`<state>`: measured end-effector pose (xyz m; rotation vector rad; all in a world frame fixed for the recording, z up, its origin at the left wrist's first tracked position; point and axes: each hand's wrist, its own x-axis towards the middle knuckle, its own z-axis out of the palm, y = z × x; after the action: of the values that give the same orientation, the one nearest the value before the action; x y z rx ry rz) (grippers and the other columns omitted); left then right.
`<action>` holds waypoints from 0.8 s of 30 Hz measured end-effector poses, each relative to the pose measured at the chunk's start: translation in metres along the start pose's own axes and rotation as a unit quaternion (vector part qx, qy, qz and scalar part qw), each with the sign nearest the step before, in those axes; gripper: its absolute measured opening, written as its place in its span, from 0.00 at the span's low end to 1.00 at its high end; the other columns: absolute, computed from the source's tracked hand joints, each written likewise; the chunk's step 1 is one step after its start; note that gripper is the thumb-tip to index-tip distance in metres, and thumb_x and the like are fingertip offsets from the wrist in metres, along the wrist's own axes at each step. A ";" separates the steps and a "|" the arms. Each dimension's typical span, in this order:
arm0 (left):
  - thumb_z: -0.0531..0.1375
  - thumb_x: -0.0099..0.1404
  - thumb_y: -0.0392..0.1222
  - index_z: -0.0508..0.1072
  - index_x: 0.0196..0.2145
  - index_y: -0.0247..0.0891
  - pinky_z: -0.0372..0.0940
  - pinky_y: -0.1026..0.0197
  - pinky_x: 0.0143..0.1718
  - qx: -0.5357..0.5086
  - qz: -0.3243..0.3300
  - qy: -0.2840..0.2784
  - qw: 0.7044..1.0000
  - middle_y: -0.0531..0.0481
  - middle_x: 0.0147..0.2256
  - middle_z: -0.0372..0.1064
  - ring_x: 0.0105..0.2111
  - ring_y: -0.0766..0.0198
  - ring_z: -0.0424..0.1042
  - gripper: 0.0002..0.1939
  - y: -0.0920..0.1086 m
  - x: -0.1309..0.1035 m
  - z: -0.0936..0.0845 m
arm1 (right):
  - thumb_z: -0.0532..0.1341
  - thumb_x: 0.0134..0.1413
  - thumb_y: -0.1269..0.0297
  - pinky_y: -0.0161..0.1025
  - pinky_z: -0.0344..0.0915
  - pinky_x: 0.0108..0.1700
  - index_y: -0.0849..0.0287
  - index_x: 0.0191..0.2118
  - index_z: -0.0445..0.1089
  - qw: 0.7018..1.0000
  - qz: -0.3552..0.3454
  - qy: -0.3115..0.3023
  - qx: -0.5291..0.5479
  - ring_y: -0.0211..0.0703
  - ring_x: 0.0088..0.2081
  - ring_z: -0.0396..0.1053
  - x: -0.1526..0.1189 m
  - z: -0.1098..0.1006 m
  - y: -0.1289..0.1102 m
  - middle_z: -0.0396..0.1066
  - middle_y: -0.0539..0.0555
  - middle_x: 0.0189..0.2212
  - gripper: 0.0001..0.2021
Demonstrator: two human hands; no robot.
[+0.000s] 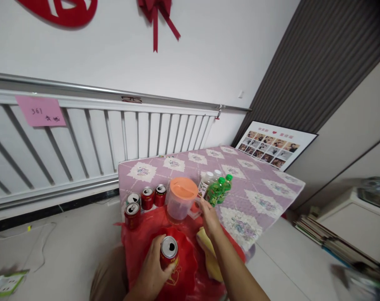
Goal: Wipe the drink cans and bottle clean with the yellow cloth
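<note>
My left hand [154, 267] wraps round an opened red drink can [169, 249], upright over a red scalloped tray [188, 267] with a gold heart design. The fingers of my right hand [209, 217] close on the handle of a clear plastic pitcher [178, 207] with an orange lid [183, 188]. The pitcher stands upright on red plastic sheeting, with a little liquid seeming to show at its bottom. Beside my right forearm lies a folded yellow cloth [210, 255].
Several opened cans [147, 198] stand left of the pitcher. Green-capped bottles [215, 191] and white-capped bottles [207, 180] are grouped to its right. Behind the table, covered in a purple floral cloth [240, 221], runs a white radiator [96, 138]. A photo board [271, 144] leans at the far right.
</note>
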<state>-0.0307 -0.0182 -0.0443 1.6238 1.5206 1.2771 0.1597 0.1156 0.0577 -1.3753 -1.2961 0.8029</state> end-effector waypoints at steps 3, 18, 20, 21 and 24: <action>0.62 0.51 0.35 0.62 0.55 0.38 0.61 0.42 0.58 0.003 0.000 0.000 1.000 0.39 0.54 0.66 0.55 0.48 0.67 0.32 0.003 0.000 -0.002 | 0.51 0.55 0.44 0.43 0.68 0.44 0.59 0.49 0.69 0.999 -0.002 0.024 -0.048 0.49 0.45 0.72 -0.006 -0.026 0.006 0.74 0.59 0.46 0.26; 0.62 0.49 0.36 0.63 0.54 0.38 0.60 0.41 0.59 0.008 -0.011 0.016 1.000 0.40 0.54 0.67 0.56 0.47 0.67 0.32 0.002 -0.003 -0.005 | 0.62 0.51 0.62 0.63 0.57 0.55 0.46 0.64 0.57 0.851 0.043 -0.096 -0.515 0.66 0.66 0.46 -0.097 -0.052 0.073 0.45 0.59 0.69 0.33; 0.62 0.49 0.36 0.63 0.53 0.38 0.60 0.41 0.59 0.008 -0.008 0.017 1.000 0.40 0.54 0.68 0.55 0.47 0.68 0.32 0.000 -0.002 -0.004 | 0.61 0.52 0.64 0.61 0.60 0.53 0.45 0.65 0.56 0.847 0.036 -0.095 -0.521 0.66 0.65 0.49 -0.097 -0.053 0.077 0.45 0.58 0.69 0.33; 0.63 0.49 0.36 0.63 0.53 0.38 0.60 0.41 0.59 0.008 -0.008 0.016 1.000 0.40 0.54 0.68 0.55 0.48 0.68 0.32 -0.001 -0.002 -0.004 | 0.61 0.52 0.66 0.60 0.61 0.52 0.44 0.64 0.56 0.852 0.035 -0.095 -0.514 0.66 0.64 0.50 -0.096 -0.055 0.078 0.46 0.58 0.69 0.33; 0.63 0.49 0.37 0.63 0.54 0.38 0.61 0.42 0.59 0.003 -0.010 0.016 1.000 0.41 0.54 0.68 0.55 0.49 0.68 0.32 -0.003 -0.002 -0.003 | 0.58 0.52 0.72 0.54 0.64 0.51 0.45 0.63 0.60 0.870 0.027 -0.096 -0.483 0.61 0.62 0.57 -0.091 -0.062 0.079 0.51 0.58 0.67 0.31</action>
<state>-0.0346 -0.0201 -0.0468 1.5953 1.5582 1.2938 0.2224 0.0223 -0.0184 -2.1446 -1.9542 0.2899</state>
